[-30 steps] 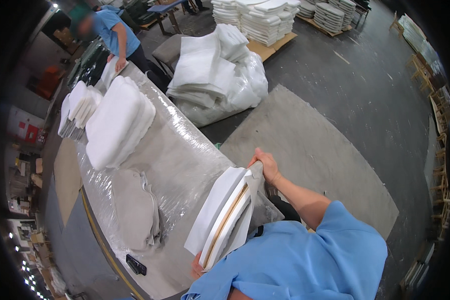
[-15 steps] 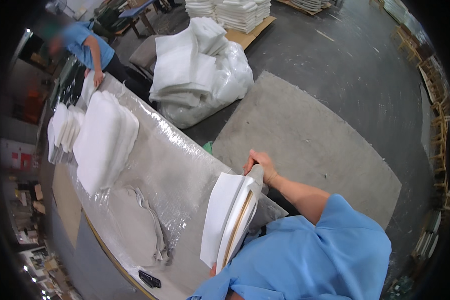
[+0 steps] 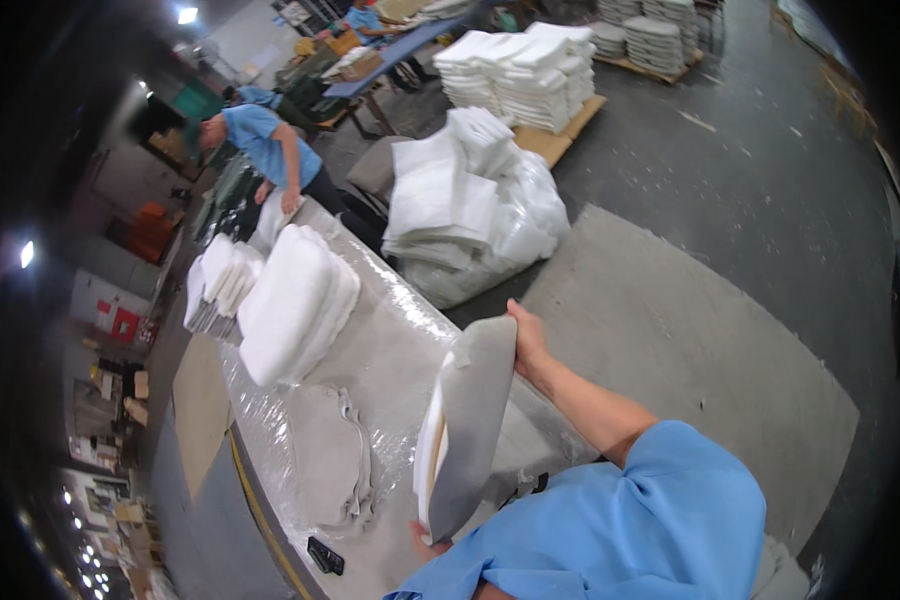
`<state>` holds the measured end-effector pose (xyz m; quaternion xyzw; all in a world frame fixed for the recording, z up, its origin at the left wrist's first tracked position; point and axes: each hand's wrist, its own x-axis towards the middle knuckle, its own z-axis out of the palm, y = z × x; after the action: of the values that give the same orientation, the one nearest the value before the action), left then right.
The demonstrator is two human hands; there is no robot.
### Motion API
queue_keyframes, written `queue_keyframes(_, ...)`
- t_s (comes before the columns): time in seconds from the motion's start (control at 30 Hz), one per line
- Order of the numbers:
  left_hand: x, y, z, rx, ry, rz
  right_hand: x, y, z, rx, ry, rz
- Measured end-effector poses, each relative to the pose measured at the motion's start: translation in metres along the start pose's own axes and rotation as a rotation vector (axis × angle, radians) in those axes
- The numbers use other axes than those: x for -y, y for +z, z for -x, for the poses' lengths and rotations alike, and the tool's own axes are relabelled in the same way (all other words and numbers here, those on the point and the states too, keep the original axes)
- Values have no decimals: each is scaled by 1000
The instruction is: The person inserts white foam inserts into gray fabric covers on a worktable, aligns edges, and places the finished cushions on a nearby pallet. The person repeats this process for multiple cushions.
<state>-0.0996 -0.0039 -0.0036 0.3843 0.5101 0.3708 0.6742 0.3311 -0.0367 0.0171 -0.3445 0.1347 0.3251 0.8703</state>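
Observation:
Between my hands a seat cushion (image 3: 475, 420) stands tilted on its edge, in a grey fabric cover. White padding and a thin tan board edge show through the open side facing left. My right hand (image 3: 528, 342) grips its far end, fingers partly hidden behind the cover. At the near end my left hand (image 3: 428, 541) closes on the lower corner, most of it behind my sleeve. Left of the cushion, grey fabric covers (image 3: 332, 455) lie in a flat pile on the plastic-covered table (image 3: 395, 375).
White padding pieces (image 3: 295, 300) are stacked farther along the table, where a co-worker (image 3: 270, 150) in blue leans over. A black object (image 3: 325, 556) lies by the near edge. Beyond the table are a plastic bag of padding (image 3: 480, 215) and a grey sheet (image 3: 670, 330) on the floor.
The cushion has turned so its grey fabric face now shows, and the loose white sheet beside it is no longer seen. My view has shifted, moving the surroundings right and down.

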Motion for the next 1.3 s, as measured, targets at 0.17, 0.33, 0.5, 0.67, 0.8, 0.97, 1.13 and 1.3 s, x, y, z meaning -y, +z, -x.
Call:
queue_keyframes(0.17, -50, 80, -2, 202, 257, -141, 75, 112, 48, 179, -275, 269)
queue_keyframes(0.33, -211, 173, 50, 374, 1214, -595, 64, 153, 97, 419, -556, 577)
queue_keyframes(0.5, -259, 167, 52, 315, 953, -803, 36, 182, 157, 890, -638, 817)
queue_keyframes(0.67, -273, 139, 64, 300, 811, -885, -13, 176, 154, 1028, -573, 780)
queue_keyframes(0.8, -300, 149, 68, 414, 772, -1239, -29, 158, 131, 1000, -653, 818)
queue_keyframes(0.97, -322, 184, 65, 567, 641, -1553, -66, 95, 97, 808, -574, 806)
queue_keyframes(1.13, -298, 180, 69, 585, 572, -1348, -103, 22, 73, 612, -534, 905)
queue_keyframes(1.3, -297, 150, 73, 586, 413, -1266, -156, -55, 49, 486, -765, 1115)
